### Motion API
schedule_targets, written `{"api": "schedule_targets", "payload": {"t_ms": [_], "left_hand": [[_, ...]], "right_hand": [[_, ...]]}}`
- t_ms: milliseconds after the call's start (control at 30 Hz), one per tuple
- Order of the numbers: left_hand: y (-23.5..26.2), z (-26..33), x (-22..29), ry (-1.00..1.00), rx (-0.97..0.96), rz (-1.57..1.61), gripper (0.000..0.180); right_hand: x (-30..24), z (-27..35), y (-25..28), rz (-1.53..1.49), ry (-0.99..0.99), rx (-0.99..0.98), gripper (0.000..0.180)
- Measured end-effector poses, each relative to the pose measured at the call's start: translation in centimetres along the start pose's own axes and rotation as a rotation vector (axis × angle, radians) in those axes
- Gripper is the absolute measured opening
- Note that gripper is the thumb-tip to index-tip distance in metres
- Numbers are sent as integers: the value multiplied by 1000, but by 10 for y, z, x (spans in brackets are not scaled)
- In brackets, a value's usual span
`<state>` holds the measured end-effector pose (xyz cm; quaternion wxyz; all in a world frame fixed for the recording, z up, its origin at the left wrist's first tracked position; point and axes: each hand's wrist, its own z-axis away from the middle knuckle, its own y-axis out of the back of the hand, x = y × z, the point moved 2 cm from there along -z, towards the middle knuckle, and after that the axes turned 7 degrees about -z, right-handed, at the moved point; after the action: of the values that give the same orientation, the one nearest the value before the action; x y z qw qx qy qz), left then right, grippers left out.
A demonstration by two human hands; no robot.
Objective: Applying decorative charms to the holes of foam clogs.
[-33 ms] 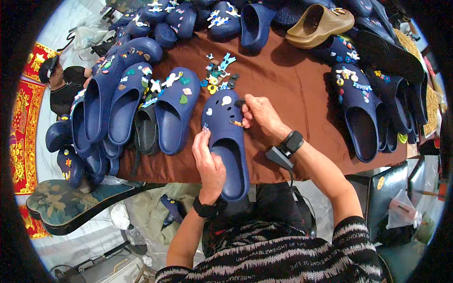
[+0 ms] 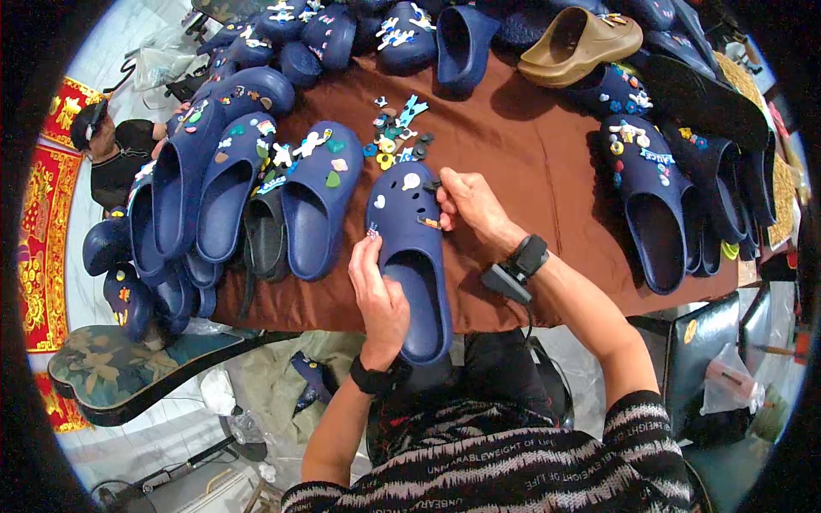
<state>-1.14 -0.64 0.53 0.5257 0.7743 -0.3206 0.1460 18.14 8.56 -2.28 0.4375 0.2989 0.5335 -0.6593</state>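
A navy blue clog [image 2: 398, 224] lies at the table's near edge, toe pointing away, with holes in its upper and several small charms on it. My left hand [image 2: 379, 299] grips its left side and opening edge, fingertips close to a small pinkish charm [image 2: 373, 231]. At the toe's right side, my right hand [image 2: 470, 203] pinches a small dark shoe charm [image 2: 433, 185] between thumb and fingers, right over the upper. An orange charm [image 2: 429, 223] sits just below those fingers. Beyond the toe is a pile of loose charms [image 2: 398, 137], coloured yellow, black, white and light blue.
Decorated navy clogs [image 2: 321, 201] crowd the left side of the brown tablecloth [image 2: 522, 171]; more clogs [image 2: 654, 205] stand on the right. A tan clog [image 2: 577, 47] lies at the far side. Another person [image 2: 120, 150] is at the far left, near a padded stool [image 2: 128, 376].
My right hand and the dark charm have shifted very slightly to the left. My left hand and the clog stay in place.
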Motion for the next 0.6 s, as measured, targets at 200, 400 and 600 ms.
{"api": "schedule_targets", "payload": {"t_ms": [200,400,600], "left_hand": [[-2,-3,-5,-2,-3,-2,56],[-4,-3,-6,-16,8,5,56],[-1,-4,-4,7,6,23,57]], "right_hand": [[-39,-51,-7,518,250,24,41],[-61,-82,-10,961,400,35,34],[-65,-48,-23,935,416,-133,36]]}}
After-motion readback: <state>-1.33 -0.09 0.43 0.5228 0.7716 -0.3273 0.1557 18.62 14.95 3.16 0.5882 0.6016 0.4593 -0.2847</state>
